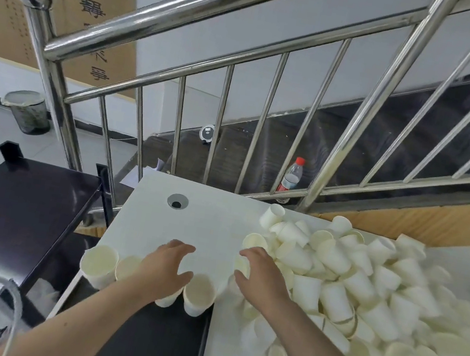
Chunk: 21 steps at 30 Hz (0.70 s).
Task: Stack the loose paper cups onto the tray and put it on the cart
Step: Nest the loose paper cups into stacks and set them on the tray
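Note:
A big heap of loose white paper cups (365, 288) covers the right half of the white table (213, 221). A black tray (141, 346) lies at the table's near edge. Along its far side stands a row of upright cups (199, 294). My left hand (165, 263) hovers over that row with fingers spread and nothing in it. My right hand (263, 277) is at the left edge of the heap, thumb and fingers curled round a single paper cup (243, 267). The black cart (13, 201) stands to the left of the table.
A steel stair railing (194, 7) runs behind the table, with a plastic bottle (291, 176) on the dark steps beyond it. A waste bin (26, 110) stands on the floor at the far left. The table has a round cable hole (177, 201).

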### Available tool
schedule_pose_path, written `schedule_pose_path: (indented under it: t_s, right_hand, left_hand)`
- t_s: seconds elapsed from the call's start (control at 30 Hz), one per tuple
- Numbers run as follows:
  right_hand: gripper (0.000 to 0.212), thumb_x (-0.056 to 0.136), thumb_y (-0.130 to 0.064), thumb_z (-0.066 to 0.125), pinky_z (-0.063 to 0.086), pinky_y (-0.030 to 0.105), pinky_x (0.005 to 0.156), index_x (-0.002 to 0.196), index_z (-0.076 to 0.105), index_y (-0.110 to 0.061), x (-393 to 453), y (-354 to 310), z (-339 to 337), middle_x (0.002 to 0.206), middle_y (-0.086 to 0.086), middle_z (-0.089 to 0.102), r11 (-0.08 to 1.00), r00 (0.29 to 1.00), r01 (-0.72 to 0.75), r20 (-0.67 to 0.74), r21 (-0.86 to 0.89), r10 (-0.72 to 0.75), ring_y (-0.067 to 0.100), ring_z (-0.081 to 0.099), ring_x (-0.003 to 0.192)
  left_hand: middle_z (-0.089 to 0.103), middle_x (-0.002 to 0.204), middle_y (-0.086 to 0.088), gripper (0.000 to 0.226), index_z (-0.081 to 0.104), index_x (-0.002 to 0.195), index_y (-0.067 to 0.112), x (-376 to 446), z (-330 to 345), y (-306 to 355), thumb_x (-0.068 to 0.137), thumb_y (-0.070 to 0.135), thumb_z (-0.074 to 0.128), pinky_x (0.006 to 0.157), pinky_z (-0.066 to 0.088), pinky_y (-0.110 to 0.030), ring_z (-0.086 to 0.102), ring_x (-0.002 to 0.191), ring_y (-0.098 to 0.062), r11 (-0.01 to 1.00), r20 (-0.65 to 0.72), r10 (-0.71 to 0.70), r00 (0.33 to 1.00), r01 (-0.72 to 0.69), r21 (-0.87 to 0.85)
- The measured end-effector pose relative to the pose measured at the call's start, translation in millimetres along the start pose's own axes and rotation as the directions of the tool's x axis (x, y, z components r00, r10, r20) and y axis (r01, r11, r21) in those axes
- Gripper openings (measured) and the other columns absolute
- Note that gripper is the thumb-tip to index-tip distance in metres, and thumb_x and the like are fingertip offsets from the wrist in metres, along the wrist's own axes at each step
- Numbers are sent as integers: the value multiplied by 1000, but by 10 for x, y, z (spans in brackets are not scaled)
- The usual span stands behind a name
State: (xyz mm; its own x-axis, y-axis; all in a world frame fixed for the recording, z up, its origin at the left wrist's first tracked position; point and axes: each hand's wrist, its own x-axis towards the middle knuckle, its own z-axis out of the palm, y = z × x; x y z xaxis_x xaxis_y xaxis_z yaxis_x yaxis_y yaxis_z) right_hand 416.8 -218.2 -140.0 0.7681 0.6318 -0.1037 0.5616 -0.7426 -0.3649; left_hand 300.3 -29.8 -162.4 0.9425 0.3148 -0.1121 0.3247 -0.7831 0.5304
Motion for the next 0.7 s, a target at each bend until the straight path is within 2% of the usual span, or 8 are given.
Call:
schedule_pose_path:
  t_s: [0.23,0.33,0.53,0.7]
  right_hand:
    - [38,95,-31,53,46,28,91,132,51,-20,72,398,-160,131,-4,52,983,980,-181,-75,20,182,15,54,115]
    - [37,96,-32,53,48,27,90,130,52,-20,207,475,-172,126,-5,54,971,969,-237,-63,21,238,14,55,112]
    - [43,96,-37,51,47,31,94,136,47,-20,570,553,-147,131,-3,51,947,947,-320,-30,-18,319,18,56,115]
    - [34,97,-37,48,42,30,77,124,49,-16,932,504,-105,127,0,47,925,936,-345,17,-160,352,24,59,107]
  left_hand:
    - [39,142,13,53,38,142,27,342,215,269,92,35,53,103,40,-28,44,127,-9,999,78,39,996,-36,-37]
    - [41,140,13,52,39,142,26,620,244,281,92,35,53,101,41,-26,46,125,-8,997,101,52,994,-47,-57]
    - [45,136,11,50,40,140,25,1112,413,286,93,33,52,98,41,-23,48,122,-7,994,153,64,986,-49,-100]
    - [46,136,9,51,40,141,25,1405,556,257,92,34,52,99,42,-24,48,124,-8,991,212,63,975,-36,-130]
